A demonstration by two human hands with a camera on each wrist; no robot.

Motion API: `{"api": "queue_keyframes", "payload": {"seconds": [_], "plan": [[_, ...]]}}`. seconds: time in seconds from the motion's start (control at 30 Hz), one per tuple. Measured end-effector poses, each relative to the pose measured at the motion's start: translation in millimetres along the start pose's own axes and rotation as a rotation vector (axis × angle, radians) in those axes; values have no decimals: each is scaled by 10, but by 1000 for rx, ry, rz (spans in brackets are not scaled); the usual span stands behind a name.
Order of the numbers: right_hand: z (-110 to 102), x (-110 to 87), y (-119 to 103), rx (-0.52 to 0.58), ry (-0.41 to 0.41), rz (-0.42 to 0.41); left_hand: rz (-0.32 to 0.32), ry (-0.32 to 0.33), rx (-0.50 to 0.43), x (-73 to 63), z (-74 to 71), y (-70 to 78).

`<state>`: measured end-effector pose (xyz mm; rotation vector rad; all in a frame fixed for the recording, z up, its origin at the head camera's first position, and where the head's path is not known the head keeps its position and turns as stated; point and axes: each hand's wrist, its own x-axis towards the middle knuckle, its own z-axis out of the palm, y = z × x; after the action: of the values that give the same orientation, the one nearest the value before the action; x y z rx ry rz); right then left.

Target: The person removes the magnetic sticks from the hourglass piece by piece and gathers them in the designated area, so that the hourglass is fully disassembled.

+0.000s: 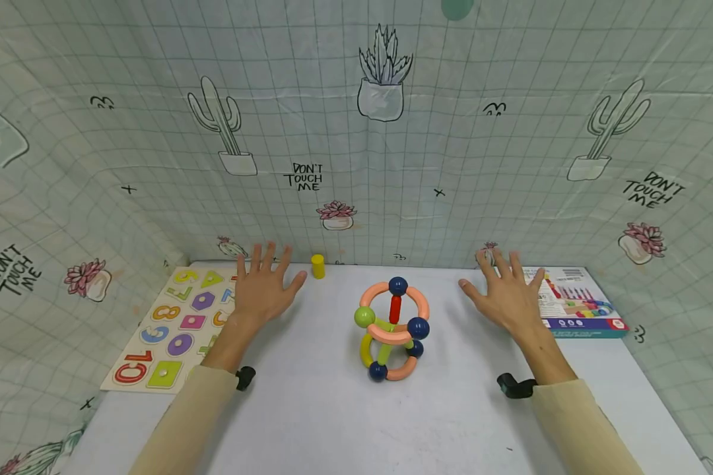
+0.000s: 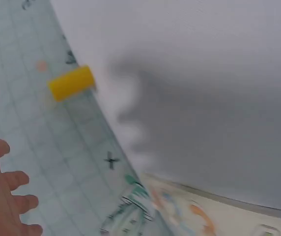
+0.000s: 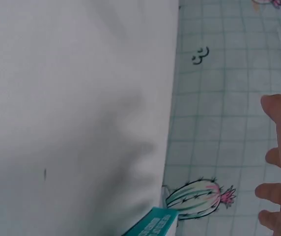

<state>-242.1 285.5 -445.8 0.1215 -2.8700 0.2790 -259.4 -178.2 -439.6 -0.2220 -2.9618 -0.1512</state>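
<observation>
Both hands are held above the white table with fingers spread, holding nothing. My left hand (image 1: pixel 263 290) overlaps the right edge of a number-and-shape puzzle board (image 1: pixel 160 333) in the head view. Just right of its fingers stands a small yellow cylinder (image 1: pixel 317 266), which the left wrist view also shows. My right hand (image 1: pixel 508 297) overlaps the left side of a flat printed box (image 1: pixel 588 307). Between the hands sits a ball-shaped toy (image 1: pixel 390 336) built from coloured rods and dark blue and green balls, touched by neither hand.
The white table (image 1: pixel 333 422) meets a grid-patterned cloth (image 1: pixel 392 165) that hangs behind it and along both sides. A teal box corner (image 3: pixel 153 222) shows at the bottom of the right wrist view. Black straps with small mounts sit at both wrists.
</observation>
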Motion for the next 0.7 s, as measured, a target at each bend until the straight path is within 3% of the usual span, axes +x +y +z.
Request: {"api": "queue_keyframes", "payload": {"seconds": [0.17, 0.3, 0.4, 0.5, 0.57, 0.7], "plan": [[-181, -11, -309, 171, -12, -68, 81, 51, -100, -15, -184, 329], [-312, -40, -562, 430, -109, -115, 155, 42, -311, -47, -301, 634], [-376, -69, -719, 580, -190, -123, 195, -47, -555, -72, -344, 831], [-391, -85, -848, 662, -254, -121, 202, -174, -777, -78, -349, 986], [-372, -89, -912, 703, -290, -114, 197, -255, -877, -74, -339, 1066], [-307, -99, -1002, 777, -353, -96, 198, -377, -978, -74, -305, 1169]]}}
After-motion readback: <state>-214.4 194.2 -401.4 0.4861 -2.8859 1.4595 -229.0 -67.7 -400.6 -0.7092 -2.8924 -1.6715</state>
